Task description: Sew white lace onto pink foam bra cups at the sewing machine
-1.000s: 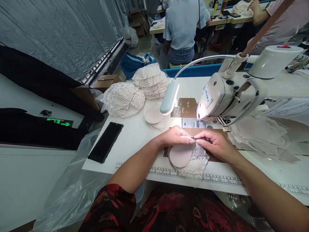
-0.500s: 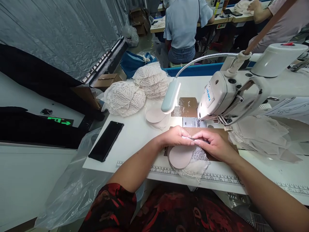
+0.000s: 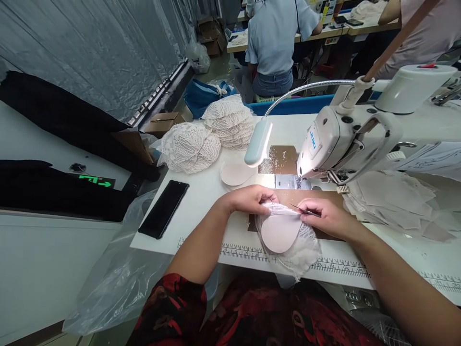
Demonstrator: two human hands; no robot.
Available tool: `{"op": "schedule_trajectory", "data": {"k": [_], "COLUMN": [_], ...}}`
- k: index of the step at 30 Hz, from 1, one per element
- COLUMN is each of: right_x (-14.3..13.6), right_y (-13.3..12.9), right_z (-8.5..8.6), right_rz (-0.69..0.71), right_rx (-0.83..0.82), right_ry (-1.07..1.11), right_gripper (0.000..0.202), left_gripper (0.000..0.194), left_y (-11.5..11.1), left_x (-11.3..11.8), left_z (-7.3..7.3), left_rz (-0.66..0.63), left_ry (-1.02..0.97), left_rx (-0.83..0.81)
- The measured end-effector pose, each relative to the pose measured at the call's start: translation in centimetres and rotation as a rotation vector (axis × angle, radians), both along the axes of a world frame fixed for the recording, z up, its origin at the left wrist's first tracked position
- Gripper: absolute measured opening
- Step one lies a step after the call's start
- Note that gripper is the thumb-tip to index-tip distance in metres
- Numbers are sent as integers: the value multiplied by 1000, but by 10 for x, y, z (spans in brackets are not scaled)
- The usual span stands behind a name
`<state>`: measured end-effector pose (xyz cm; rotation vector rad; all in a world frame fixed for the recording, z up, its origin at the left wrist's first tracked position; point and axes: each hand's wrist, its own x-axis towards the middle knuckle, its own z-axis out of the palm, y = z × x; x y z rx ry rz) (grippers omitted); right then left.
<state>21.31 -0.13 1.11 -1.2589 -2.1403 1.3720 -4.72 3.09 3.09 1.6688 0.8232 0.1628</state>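
My left hand [image 3: 250, 199] is closed on the upper left edge of a white lace piece [image 3: 307, 245]. A smooth, pale, rounded pad [image 3: 279, 235] lies over the lace, near the table's front edge. My right hand [image 3: 326, 217] is closed around a thin dark pointed tool [image 3: 306, 211], whose tip points left above the lace; its exact kind cannot be made out. The right fingertips are at the upper right edge of the lace piece. Just beyond both hands stands a white sewing machine [image 3: 320, 139], its needle area over the metal plate [image 3: 286, 181].
Two heaps of lace pieces [image 3: 190, 146] lie at the back left, with another pale pad [image 3: 236, 173] nearby. A black phone [image 3: 163, 209] rests on the left. A lamp [image 3: 258, 142] overhangs the table. Sheer fabric pieces [image 3: 392, 202] are stacked right. Co-workers [image 3: 272, 43] sit beyond.
My hands have moved apart, the left one slightly left and the right one right. The lace's upper edge and the tool's pointed tip now show between them. The view has shifted slightly.
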Motion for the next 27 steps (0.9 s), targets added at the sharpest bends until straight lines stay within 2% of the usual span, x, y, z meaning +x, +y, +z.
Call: {"op": "schedule_trajectory", "data": {"k": [5,7,10,12,15,17,19,23,25,27], "right_x": [-7,-14,-18,-15,-10,-9,-10,-11,-7,-1], "right_y": [2,1,-1,-2,-4,-6,-7,-10,-10,-8], "right_z": [-4,-6,-9,-10,-9,-6,-2,-2,-7,-13], "right_rz": [-171,-167,-135,-152,-171,-129,-76,-90,-161,-195], "right_rx": [-60,-45,33,69,79,74,66,64,31,-41], "right_ry": [184,163,87,94,163,214,241,225,263,348], "right_gripper": [34,31,28,30,28,26,25,24,27,37], "left_gripper": [34,39,43,33,36,42,43,41,40,39], "left_y": [-6,-11,-18,-23,-30,-34,-38,-43,-43,-43], "left_x": [14,22,23,15,5,5,14,39,46,47], "left_z": [-5,-7,2,14,26,22,9,-16,-19,-19], "left_rz": [64,87,209,293,287,218,219,499,547,527], "left_ry": [-96,-124,-129,-69,87,81,-58,-346,-414,-456], "left_rx": [140,186,272,271,91,-112,-288,-439,-471,-459]}}
